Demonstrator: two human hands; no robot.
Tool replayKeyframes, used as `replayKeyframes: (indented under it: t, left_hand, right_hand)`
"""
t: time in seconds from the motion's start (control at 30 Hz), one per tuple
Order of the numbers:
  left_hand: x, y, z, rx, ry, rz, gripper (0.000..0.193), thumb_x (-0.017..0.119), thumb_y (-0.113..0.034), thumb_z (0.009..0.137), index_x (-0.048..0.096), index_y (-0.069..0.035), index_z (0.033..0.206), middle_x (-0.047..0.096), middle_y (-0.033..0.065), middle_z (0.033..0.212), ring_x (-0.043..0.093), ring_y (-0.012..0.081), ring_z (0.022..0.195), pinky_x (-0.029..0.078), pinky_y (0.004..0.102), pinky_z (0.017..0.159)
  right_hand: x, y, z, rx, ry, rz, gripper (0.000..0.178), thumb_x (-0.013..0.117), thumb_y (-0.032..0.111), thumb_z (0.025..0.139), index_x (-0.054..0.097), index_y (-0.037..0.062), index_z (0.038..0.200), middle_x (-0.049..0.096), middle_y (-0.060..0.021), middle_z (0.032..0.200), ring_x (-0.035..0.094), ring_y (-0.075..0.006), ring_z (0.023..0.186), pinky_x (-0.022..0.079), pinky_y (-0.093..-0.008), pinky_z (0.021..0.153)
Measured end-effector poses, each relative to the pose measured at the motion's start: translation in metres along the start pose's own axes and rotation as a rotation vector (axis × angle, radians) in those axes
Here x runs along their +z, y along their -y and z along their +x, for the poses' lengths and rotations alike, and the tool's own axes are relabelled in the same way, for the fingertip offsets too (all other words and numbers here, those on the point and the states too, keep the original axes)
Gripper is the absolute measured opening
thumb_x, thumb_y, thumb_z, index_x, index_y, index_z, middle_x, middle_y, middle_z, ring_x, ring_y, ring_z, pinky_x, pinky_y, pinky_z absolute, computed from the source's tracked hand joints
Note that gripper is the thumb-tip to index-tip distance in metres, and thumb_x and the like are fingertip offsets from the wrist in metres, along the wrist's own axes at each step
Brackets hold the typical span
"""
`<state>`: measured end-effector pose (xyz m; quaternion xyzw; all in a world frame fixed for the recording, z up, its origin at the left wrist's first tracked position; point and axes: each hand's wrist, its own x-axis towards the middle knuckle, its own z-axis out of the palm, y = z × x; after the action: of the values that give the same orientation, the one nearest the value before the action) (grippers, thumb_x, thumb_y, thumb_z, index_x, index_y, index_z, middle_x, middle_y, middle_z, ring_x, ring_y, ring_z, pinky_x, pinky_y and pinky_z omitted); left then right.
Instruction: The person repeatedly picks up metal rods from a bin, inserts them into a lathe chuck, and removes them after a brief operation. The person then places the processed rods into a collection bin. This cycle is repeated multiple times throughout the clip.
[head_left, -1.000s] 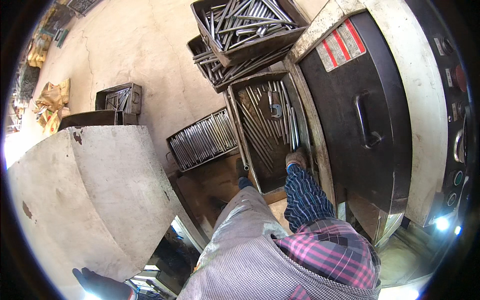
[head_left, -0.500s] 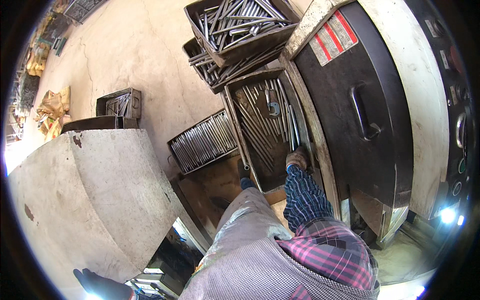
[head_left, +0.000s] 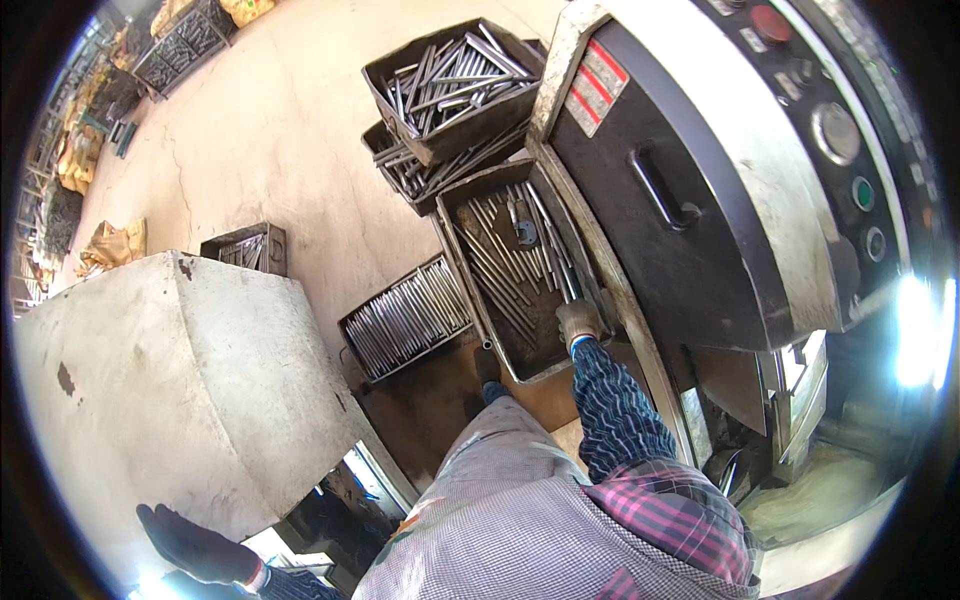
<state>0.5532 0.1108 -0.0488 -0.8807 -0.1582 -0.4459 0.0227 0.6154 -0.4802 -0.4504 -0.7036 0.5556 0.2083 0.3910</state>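
Long tray (head_left: 478, 300): metal rods laid lengthwise, set against machine (head_left: 700, 200) | right hand (head_left: 578, 322): gloved, lowered onto rods at tray's near end, finger state could not be told | left hand (head_left: 195, 545): gloved, fingers together, rested on grey block (head_left: 170, 380) | stacked crates (head_left: 450, 90): rods heaped | floor tray (head_left: 405, 320): rods laid in rows.

Grey rods (head_left: 505, 265), black machine door (head_left: 660, 210), plaid sleeve (head_left: 625, 425)

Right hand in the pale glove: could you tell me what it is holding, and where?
The right hand reaches into the dark metal tray of steel rods, at the rods' near ends; whether its fingers grip one cannot be told.
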Motion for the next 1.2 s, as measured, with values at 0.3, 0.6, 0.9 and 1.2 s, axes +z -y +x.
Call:
replayKeyframes:
  t: [0.3, 0.6, 0.9, 1.2]
  left_hand:
    - [0.002, -0.017, 0.000, 0.204, -0.103, -0.033, 0.030, 0.063, -0.007, 0.105, 0.066, 0.005, 0.133, 0.070, 0.0198, 0.130, 0.070, 0.0310, 0.117, 0.062, 0.0367, 0.096]
    - [0.001, -0.036, -0.018, 0.098, -0.027, -0.522, 0.033, 0.058, -0.009, 0.108, 0.062, 0.007, 0.138, 0.064, 0.0231, 0.138, 0.065, 0.0311, 0.125, 0.058, 0.0377, 0.102]
    - [-0.004, -0.150, -0.063, 0.006, 0.237, -1.074, 0.032, 0.056, -0.004, 0.108, 0.062, 0.007, 0.137, 0.066, 0.0213, 0.134, 0.065, 0.0308, 0.119, 0.056, 0.0385, 0.099]
    - [-0.073, -0.382, -0.149, 0.121, 0.629, -1.420, 0.027, 0.061, -0.005, 0.103, 0.066, 0.004, 0.128, 0.067, 0.0168, 0.128, 0.066, 0.0276, 0.112, 0.056, 0.0388, 0.093]
  right_hand:
    - [-0.089, -0.034, -0.193, -0.430, 0.278, 0.923, 0.025, 0.078, 0.013, 0.089, 0.076, 0.0033, 0.112, 0.067, -0.0018, 0.084, 0.064, -0.0140, 0.071, 0.052, -0.0301, 0.063]
    - [-0.167, -0.111, -0.282, -0.659, -0.168, 0.326, 0.032, 0.082, 0.022, 0.089, 0.078, 0.0023, 0.113, 0.072, -0.0021, 0.088, 0.065, -0.0099, 0.073, 0.053, -0.0286, 0.066]
    - [-0.238, -0.173, -0.333, -0.605, 0.037, 0.784, 0.034, 0.082, 0.019, 0.090, 0.076, 0.0037, 0.119, 0.069, 0.0013, 0.082, 0.059, -0.0070, 0.061, 0.047, -0.0247, 0.053]
    - [-0.356, -0.252, -0.308, -0.624, -0.101, 0.994, 0.032, 0.077, 0.007, 0.082, 0.075, -0.0019, 0.112, 0.069, -0.0032, 0.084, 0.063, -0.0103, 0.068, 0.051, -0.0242, 0.057]
